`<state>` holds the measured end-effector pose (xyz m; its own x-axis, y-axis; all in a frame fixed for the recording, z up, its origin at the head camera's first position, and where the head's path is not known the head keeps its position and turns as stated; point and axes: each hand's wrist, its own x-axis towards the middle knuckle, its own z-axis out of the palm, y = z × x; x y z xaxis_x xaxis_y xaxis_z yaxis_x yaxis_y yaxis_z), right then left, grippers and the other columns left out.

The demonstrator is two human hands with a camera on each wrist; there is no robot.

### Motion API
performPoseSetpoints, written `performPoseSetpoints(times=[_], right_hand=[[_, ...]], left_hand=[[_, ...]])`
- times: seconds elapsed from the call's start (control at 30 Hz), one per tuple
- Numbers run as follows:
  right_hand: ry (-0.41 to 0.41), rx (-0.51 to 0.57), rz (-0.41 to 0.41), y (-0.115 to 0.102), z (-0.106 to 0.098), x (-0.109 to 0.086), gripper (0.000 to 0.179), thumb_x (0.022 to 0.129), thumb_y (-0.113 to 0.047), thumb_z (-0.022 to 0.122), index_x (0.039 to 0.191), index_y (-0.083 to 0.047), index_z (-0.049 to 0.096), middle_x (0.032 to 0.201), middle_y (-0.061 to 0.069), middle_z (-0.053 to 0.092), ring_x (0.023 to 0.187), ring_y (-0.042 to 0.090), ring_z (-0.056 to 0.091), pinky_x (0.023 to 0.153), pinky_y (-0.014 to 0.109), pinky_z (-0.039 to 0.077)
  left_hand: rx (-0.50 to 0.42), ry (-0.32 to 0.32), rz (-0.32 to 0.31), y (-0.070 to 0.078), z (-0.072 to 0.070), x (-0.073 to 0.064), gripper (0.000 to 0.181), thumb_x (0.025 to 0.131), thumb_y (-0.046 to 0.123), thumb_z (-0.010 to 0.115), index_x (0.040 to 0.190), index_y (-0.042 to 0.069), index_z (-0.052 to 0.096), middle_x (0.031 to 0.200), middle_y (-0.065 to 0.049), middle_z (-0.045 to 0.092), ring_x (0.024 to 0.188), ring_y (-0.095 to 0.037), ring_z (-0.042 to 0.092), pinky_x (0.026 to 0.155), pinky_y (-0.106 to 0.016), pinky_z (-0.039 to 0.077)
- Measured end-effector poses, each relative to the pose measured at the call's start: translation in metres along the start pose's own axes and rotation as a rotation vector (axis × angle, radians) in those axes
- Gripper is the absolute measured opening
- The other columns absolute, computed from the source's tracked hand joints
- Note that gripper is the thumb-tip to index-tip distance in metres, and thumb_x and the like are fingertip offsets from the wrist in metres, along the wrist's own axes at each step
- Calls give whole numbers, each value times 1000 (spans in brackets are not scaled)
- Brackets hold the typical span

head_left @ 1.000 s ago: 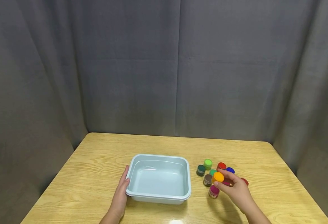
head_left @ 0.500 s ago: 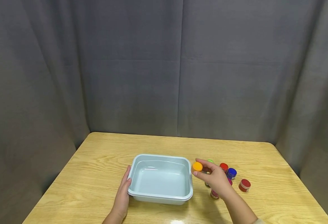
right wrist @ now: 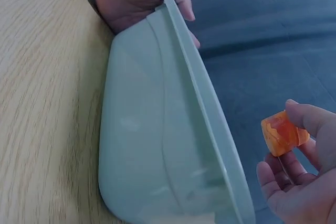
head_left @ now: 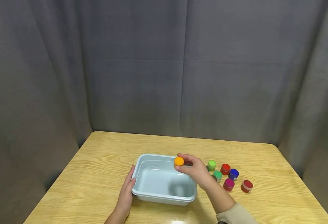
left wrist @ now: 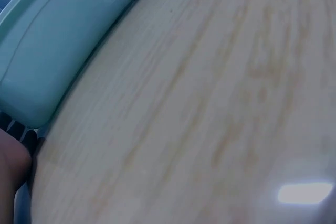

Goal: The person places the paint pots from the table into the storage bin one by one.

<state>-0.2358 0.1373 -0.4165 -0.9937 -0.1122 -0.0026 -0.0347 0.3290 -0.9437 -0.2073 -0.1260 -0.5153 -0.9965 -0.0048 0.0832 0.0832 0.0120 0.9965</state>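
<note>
Pale-blue basin (head_left: 154,182) is gripped by the left hand (head_left: 126,193); above its shadowed floor, other jars (head_left: 225,169) now left behind, the orange jar (head_left: 179,161) is pinched by the right hand (head_left: 197,171)!

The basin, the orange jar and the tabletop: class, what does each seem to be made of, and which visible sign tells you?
Basin: probably smooth, glossy plastic; bright highlights and a thin moulded rim suggest it.
Orange jar: likely plastic, possibly glass; its body looks shiny and somewhat see-through.
Tabletop: wood or wood-look laminate; grain lines and a bright reflection suggest a sealed finish.
</note>
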Motion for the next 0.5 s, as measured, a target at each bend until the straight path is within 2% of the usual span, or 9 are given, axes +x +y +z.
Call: performPoseSetpoints(times=[0.5], right_hand=[[-126,-20,-9,-3,52,32,49,82,-13,79,127,-4,63,115,10,68,98,19,62,89,33,58]], left_hand=[[-12,-4,2,0,0,0,56,103,22,34,156,6,23,165,-11,16,153,-35,7,123,-59,5]])
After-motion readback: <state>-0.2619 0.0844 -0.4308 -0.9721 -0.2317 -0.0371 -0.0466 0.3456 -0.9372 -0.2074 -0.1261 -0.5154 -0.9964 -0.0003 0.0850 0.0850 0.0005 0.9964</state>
